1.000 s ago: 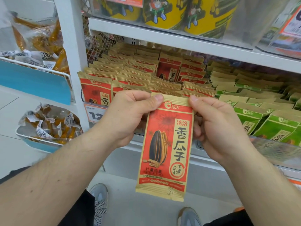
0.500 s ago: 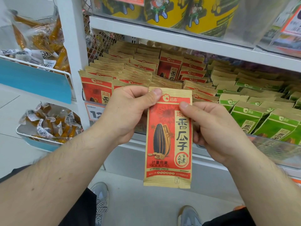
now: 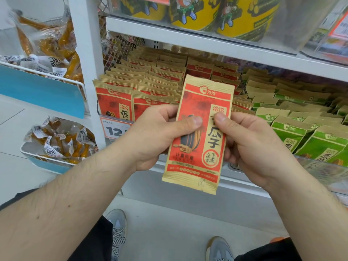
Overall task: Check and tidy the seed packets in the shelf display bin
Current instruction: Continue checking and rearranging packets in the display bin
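Observation:
A red and tan sunflower seed packet [image 3: 199, 161] is held upright in front of the shelf, its printed face toward me. My left hand [image 3: 158, 136] grips its left edge, thumb pressed on the front near the middle. My right hand [image 3: 250, 146] pinches its right side, thumb on the front. Behind it, rows of matching red seed packets [image 3: 150, 80] stand in the clear display bin [image 3: 233, 165]. Green seed packets [image 3: 301, 129] fill the bin's right part.
A white shelf post [image 3: 84, 59] stands at the left, with a price tag [image 3: 114, 129] beside it. Wire baskets of orange snack sticks [image 3: 62, 140] hang further left. Yellow tubs [image 3: 235, 14] sit on the shelf above. My shoes [image 3: 219, 249] stand on the grey floor below.
The packet has risen and both hands have slid from its top corners down to its middle. It now tilts slightly to the right at the top.

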Action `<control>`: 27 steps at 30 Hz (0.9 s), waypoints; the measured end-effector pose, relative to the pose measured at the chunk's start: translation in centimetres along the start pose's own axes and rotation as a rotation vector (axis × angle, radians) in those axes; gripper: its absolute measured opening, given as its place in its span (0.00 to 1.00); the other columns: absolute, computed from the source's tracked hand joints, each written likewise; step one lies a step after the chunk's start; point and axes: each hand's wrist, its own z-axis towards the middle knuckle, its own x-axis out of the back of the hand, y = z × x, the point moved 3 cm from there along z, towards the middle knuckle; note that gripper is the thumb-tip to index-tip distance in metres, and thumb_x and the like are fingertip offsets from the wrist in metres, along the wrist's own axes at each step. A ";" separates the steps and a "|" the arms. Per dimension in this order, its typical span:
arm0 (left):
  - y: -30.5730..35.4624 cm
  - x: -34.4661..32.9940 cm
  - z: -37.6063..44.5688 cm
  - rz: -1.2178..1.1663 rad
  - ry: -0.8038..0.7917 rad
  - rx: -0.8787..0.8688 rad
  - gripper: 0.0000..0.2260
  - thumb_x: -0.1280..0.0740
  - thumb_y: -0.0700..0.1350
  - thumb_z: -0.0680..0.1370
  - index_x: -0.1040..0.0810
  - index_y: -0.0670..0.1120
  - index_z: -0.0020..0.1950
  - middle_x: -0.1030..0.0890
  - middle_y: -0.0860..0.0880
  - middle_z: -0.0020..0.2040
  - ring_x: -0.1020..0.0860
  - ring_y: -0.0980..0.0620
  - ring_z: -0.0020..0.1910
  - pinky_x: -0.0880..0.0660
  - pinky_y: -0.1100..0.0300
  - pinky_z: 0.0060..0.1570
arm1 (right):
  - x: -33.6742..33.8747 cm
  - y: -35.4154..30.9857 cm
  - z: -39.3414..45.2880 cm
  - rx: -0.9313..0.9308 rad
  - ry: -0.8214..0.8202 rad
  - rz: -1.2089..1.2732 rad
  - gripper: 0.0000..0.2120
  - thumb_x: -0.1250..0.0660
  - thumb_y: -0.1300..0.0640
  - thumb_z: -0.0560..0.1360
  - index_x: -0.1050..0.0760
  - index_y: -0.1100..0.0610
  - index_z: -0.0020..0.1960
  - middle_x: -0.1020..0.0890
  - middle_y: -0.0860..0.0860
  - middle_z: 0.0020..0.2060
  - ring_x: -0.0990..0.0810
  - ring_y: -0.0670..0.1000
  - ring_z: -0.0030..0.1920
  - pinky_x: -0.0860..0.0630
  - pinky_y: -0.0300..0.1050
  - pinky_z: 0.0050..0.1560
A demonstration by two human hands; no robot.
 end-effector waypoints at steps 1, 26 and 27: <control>0.1 0.2 0.2 -0.040 0.038 -0.023 0.14 0.30 0.45 0.66 0.19 0.43 0.49 0.14 0.43 0.44 0.16 0.47 0.38 0.18 0.51 0.41 | -0.1 0.1 0.0 -0.012 -0.054 -0.022 0.18 0.28 0.47 0.66 0.22 0.60 0.47 0.19 0.54 0.30 0.29 0.47 0.23 0.36 0.36 0.21; 0.1 2.0 0.0 0.092 -0.250 -0.011 0.30 0.30 0.30 0.65 0.29 0.46 0.65 0.19 0.42 0.60 0.18 0.42 0.56 0.22 0.38 0.50 | 0.2 0.3 -0.2 0.038 -0.550 0.009 0.35 0.36 0.79 0.64 0.34 0.61 0.69 0.17 0.57 0.56 0.17 0.56 0.53 0.20 0.45 0.51; 0.1 2.1 0.0 0.086 -0.269 -0.002 0.30 0.30 0.30 0.66 0.29 0.46 0.66 0.19 0.41 0.60 0.18 0.41 0.56 0.21 0.39 0.50 | 0.2 0.2 -0.2 0.039 -0.549 0.031 0.35 0.35 0.78 0.64 0.34 0.61 0.69 0.17 0.57 0.55 0.17 0.55 0.52 0.21 0.45 0.47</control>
